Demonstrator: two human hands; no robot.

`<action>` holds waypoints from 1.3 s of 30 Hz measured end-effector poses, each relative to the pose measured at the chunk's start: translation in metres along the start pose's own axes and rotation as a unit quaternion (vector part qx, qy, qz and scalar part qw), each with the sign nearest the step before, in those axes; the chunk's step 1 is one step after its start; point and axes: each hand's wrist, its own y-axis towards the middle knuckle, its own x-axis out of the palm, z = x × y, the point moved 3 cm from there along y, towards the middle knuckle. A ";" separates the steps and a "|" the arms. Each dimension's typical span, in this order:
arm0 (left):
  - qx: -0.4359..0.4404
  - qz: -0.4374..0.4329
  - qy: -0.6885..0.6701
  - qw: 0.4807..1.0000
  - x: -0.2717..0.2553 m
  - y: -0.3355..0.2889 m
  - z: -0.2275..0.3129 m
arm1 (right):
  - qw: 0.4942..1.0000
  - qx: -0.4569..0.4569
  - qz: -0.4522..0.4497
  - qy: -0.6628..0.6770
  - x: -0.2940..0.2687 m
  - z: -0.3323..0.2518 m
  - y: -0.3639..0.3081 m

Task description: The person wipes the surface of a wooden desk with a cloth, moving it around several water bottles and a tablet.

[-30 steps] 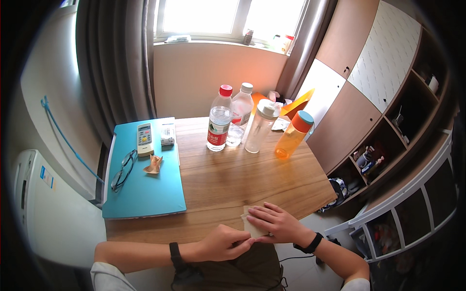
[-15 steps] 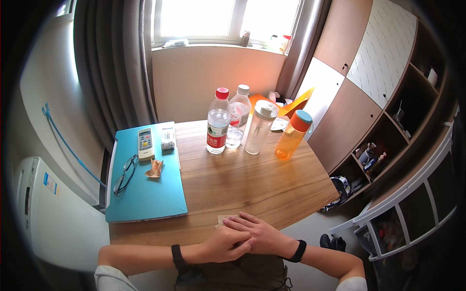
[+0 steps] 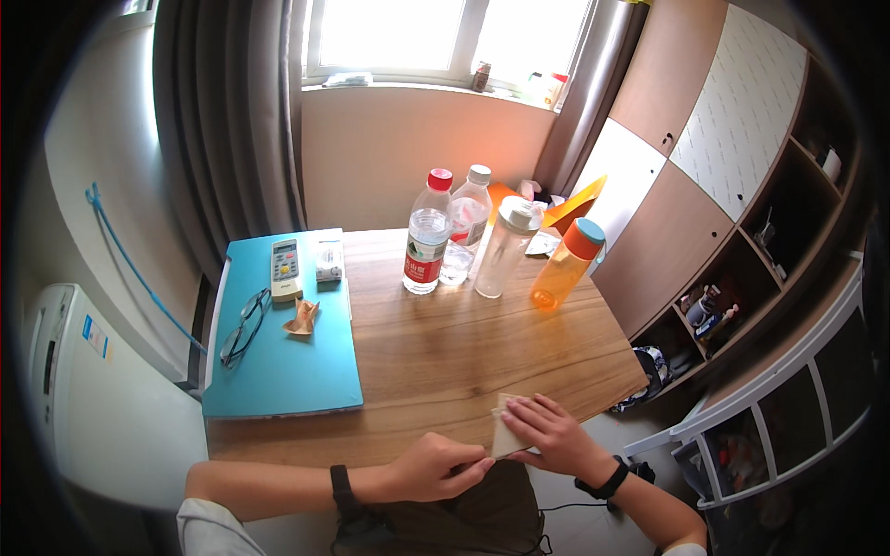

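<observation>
At the table's near edge I hold a small folded beige sheet [image 3: 503, 432], which looks like paper or a napkin. My right hand [image 3: 556, 438] grips its right side, with the fingers laid over the front and the thumb beneath. My left hand [image 3: 443, 466] is closed, its thumb and forefinger pinching the sheet's lower left corner. A dark band circles each wrist. Part of the sheet is hidden behind the right fingers.
On the wooden table [image 3: 417, 352] stand two clear plastic bottles [image 3: 426, 246], a clear cup [image 3: 505, 250] and an orange bottle [image 3: 561, 273]. A blue folder [image 3: 287, 380] carries glasses [image 3: 245, 329], a remote [image 3: 286, 269], a small box [image 3: 328, 261] and a crumpled brown scrap [image 3: 301, 318].
My hands have come apart from lying one over the other. The right hand has moved right, drawing the beige sheet with it; more of the sheet shows between them.
</observation>
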 end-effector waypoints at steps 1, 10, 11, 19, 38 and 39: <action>0.004 -0.001 0.000 1.000 0.001 0.000 -0.004 | 1.000 -0.008 0.009 0.019 0.003 -0.011 0.009; 0.072 0.053 0.027 0.996 -0.002 0.000 0.004 | 0.996 -0.061 0.002 0.071 0.016 -0.053 0.047; 0.044 0.044 0.014 0.998 -0.005 -0.004 0.004 | 0.994 -0.077 -0.001 0.080 0.014 -0.050 0.045; 0.075 0.028 -0.007 0.997 0.003 0.002 0.003 | 0.987 0.148 -0.015 0.052 0.001 0.016 -0.003; 0.268 -0.214 0.076 0.936 0.107 -0.095 -0.006 | 0.989 -0.117 -0.068 0.059 0.009 -0.111 0.118; 0.267 -0.216 0.075 0.936 0.105 -0.093 0.000 | 0.988 -0.122 -0.072 0.054 0.004 -0.119 0.122</action>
